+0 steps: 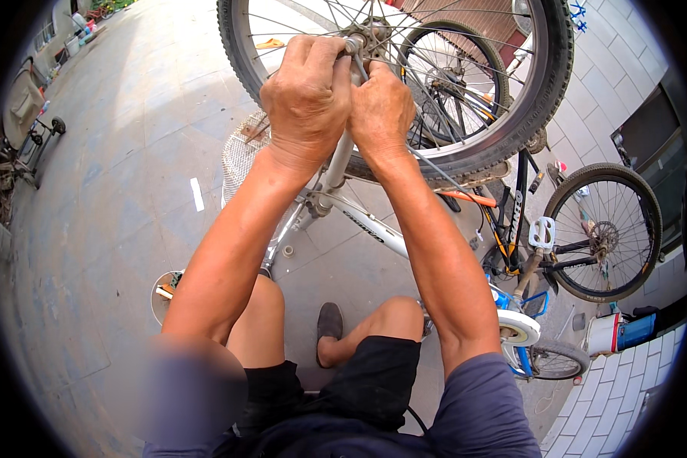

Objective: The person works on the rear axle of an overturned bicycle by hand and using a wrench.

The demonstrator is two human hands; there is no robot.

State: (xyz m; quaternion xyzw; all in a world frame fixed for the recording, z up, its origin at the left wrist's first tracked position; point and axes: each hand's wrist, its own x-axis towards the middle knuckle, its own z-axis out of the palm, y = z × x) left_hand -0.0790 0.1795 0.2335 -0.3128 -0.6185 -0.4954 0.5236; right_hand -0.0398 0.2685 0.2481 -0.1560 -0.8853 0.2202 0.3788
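Note:
A bicycle with a white frame [378, 235] stands upside down in front of me, its spoked wheel [551, 99] up at the top. Both my hands are at the wheel's hub [375, 30]. My left hand [304, 99] is closed, fingers curled by a metal piece at the axle end; what lies inside the grip is hidden. Pressed against it, my right hand [382, 111] closes around the upper end of the fork [337, 164], its thumb beside a thin grey metal part. A white wire basket [240, 156] hangs beyond my left forearm.
A black and orange bicycle [515, 206] lies or leans at the right, near a small blue bicycle [523, 359] with a white guard. A round container [162, 294] with small items sits by my left elbow. A wheeled cart [27, 126] stands far left; a tiled wall [618, 389] borders the right.

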